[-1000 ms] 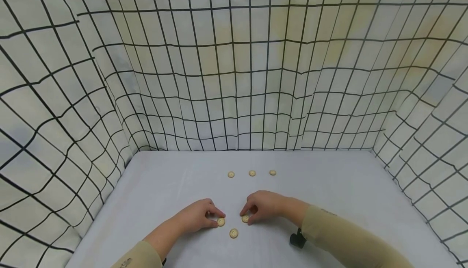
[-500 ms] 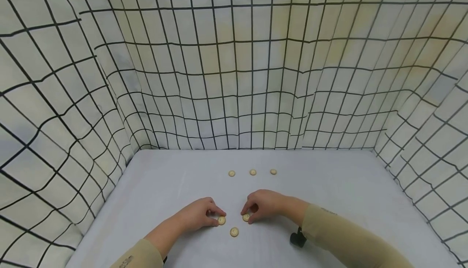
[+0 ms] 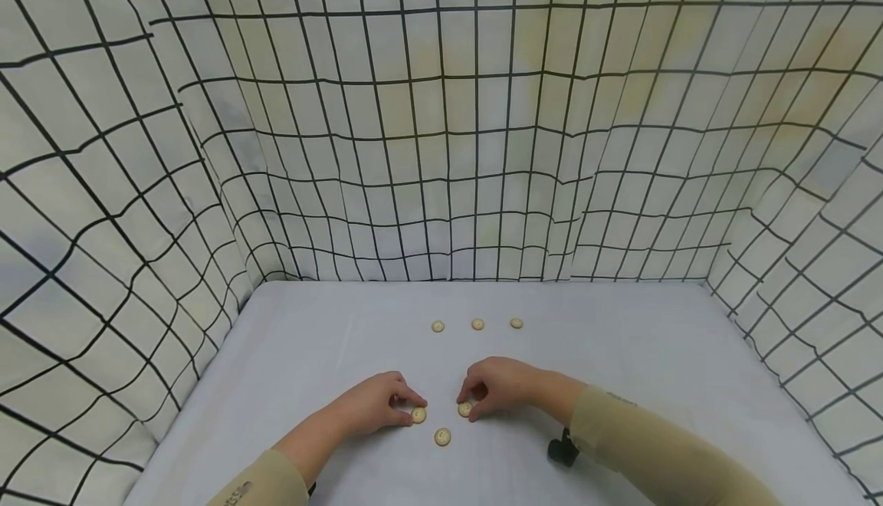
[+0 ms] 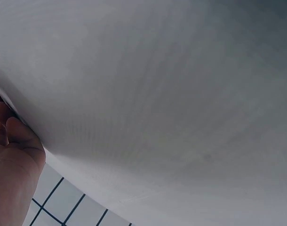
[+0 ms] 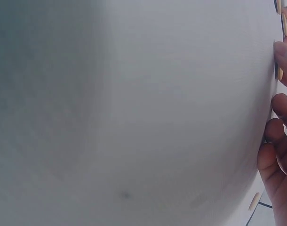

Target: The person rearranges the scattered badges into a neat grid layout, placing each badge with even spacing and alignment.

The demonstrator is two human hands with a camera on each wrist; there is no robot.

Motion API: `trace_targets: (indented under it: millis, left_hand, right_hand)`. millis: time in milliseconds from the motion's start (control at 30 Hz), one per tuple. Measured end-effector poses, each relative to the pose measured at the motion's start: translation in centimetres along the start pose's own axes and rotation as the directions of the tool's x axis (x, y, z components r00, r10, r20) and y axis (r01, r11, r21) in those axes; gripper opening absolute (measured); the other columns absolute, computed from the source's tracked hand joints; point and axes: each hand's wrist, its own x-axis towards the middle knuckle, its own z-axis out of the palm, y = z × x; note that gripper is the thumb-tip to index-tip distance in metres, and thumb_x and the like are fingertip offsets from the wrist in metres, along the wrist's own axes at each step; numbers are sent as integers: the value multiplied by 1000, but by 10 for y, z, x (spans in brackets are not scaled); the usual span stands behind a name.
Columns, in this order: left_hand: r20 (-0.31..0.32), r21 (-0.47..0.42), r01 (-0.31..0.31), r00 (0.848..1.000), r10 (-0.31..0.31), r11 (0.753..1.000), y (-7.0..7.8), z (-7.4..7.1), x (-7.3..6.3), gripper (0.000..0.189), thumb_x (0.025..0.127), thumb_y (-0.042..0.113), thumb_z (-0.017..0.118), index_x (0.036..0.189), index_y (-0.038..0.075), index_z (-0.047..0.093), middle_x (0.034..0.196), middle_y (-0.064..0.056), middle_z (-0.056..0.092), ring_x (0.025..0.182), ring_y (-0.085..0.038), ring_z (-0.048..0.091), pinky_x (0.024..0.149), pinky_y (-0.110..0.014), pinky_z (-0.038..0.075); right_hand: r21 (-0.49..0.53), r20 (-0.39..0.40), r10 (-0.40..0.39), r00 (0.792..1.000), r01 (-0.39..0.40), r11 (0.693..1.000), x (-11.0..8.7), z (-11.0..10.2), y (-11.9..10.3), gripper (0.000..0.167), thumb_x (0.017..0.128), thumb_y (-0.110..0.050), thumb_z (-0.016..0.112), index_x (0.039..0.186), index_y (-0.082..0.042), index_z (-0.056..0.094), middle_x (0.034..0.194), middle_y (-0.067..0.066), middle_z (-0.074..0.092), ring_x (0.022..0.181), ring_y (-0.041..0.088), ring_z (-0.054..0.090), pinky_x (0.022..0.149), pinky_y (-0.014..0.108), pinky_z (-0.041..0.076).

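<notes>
In the head view my left hand [image 3: 375,405] pinches a small round wooden disc [image 3: 418,415] by its edge, thumb and index finger on the white table. Opposite it, my right hand [image 3: 498,388] holds a matching disc [image 3: 465,409] the same way, fingertips at its rim. A third disc [image 3: 442,437], pale with dark marks on its face, lies nearer the front between the two hands. The left wrist view catches only curled fingers [image 4: 22,132] at its left edge. Along the right edge of the right wrist view are my right fingers [image 5: 275,129] and thin disc edges.
Three more wooden discs, a left one [image 3: 438,326], a middle one [image 3: 477,324] and a right one [image 3: 516,323], lie in a row farther back on the white table [image 3: 310,330]. White walls with a black grid [image 3: 428,184] enclose the table at the back and sides.
</notes>
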Motion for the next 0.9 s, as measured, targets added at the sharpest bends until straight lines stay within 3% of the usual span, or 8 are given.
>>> trace_targets:
  millis: [900]
  left_hand:
    - [8,0,7,1000,-7,1000,1,-1,1,25,84,23,80,108,26,78,90,10,56,78,-9,47,70,-28,41]
  right_hand:
    - [10,-12,5,1000,-5,1000,-4,-4,3,24,83,-30,82,106,-28,78,78,-17,55,74,0,50,69,20,43]
